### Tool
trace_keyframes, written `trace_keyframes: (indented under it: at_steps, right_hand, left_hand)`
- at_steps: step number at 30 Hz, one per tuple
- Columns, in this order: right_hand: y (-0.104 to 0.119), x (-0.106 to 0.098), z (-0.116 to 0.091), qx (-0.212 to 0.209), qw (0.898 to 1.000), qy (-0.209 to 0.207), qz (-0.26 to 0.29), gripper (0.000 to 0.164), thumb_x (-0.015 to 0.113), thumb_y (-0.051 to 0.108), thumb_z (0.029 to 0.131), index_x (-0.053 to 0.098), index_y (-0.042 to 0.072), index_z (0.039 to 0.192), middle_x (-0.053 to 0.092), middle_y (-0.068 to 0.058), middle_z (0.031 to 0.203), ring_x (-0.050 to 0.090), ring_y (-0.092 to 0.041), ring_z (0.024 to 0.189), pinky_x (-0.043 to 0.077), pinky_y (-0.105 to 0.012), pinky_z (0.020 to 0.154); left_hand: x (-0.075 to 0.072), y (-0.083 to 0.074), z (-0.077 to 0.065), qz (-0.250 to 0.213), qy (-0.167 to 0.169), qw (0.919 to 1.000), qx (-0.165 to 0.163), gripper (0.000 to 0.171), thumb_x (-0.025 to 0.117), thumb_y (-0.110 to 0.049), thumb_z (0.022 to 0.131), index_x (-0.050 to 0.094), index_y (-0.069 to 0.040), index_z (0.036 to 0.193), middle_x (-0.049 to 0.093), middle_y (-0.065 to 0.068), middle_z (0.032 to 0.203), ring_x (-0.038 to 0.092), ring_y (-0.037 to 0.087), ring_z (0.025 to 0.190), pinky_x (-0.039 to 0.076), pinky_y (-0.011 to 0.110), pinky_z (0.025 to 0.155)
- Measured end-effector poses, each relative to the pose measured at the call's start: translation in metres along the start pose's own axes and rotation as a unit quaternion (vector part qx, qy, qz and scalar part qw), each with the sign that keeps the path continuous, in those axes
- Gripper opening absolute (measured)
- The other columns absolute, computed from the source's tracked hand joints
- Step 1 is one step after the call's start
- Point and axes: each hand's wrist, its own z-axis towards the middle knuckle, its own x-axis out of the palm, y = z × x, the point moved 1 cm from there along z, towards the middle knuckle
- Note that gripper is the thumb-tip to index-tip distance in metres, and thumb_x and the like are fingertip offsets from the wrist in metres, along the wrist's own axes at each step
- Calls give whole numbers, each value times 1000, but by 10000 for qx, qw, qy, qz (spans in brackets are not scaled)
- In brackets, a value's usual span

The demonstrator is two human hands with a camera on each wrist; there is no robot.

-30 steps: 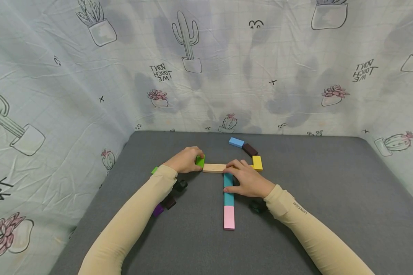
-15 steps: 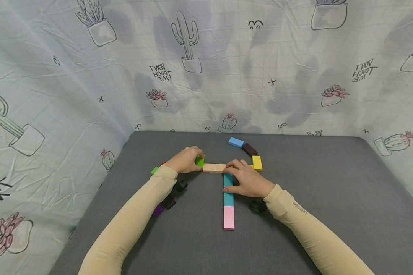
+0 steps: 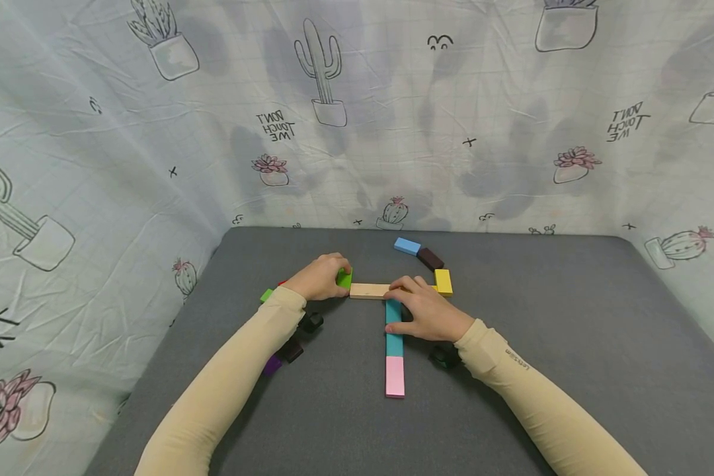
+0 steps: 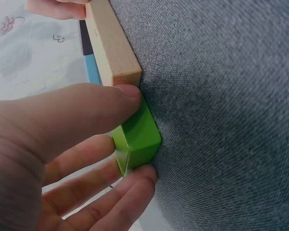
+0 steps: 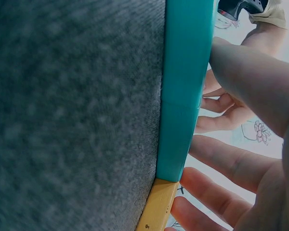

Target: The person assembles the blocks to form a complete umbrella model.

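Observation:
My left hand (image 3: 320, 277) pinches a bright green block (image 3: 346, 279) at the left end of a plain wooden block (image 3: 369, 291). In the left wrist view the thumb lies on the green block's (image 4: 142, 130) near side, fingertips at its far end. My right hand (image 3: 431, 311) rests over the T-shaped joint, thumb on a teal block (image 3: 395, 345). Its fairly straight fingers touch the teal block (image 5: 183, 96) and the yellow-orange block (image 5: 156, 207) in the right wrist view. A pink block (image 3: 395, 377) continues the teal stem toward me.
From the row's right end, a yellow block (image 3: 443, 282), a dark brown block (image 3: 430, 258) and a light blue block (image 3: 407, 246) curve away. Loose purple (image 3: 272, 364), dark brown (image 3: 295, 351) and green blocks (image 3: 266, 295) lie around my left forearm. A patterned cloth (image 3: 369, 132) hangs behind the grey table.
A bit of a red block shows past the left wrist that was hidden one second ago. Both hands and the blocks hold their places; the view shifts slightly.

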Motion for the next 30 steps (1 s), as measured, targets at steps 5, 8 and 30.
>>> trace_keyframes:
  at_steps: [5, 8, 30]
  right_hand:
    - [0, 0, 0, -5, 10000, -10, -6, 56, 81, 40, 91, 67, 6, 133, 56, -13, 137, 49, -28, 114, 50, -46, 97]
    - [0, 0, 0, 7, 10000, -4, -3, 57, 81, 40, 91, 67, 6, 134, 56, -13, 138, 49, -28, 115, 49, -47, 98]
    - [0, 0, 0, 24, 10000, 34, 44, 56, 81, 40, 92, 67, 6, 134, 55, -14, 138, 50, -30, 118, 49, -49, 99]
  left_hand:
    - [1, 1, 0, 13, -1, 10000, 7, 44, 81, -25, 92, 69, -3, 127, 64, 13, 129, 60, 27, 111, 55, 42, 96]
    - [1, 1, 0, 10, 6, 10000, 2, 44, 81, -25, 91, 68, -4, 128, 64, 13, 130, 60, 27, 111, 55, 42, 96]
    - [0, -1, -3, -45, 70, 9999, -87, 44, 81, -24, 92, 68, -4, 129, 62, 13, 133, 59, 27, 112, 55, 41, 95]
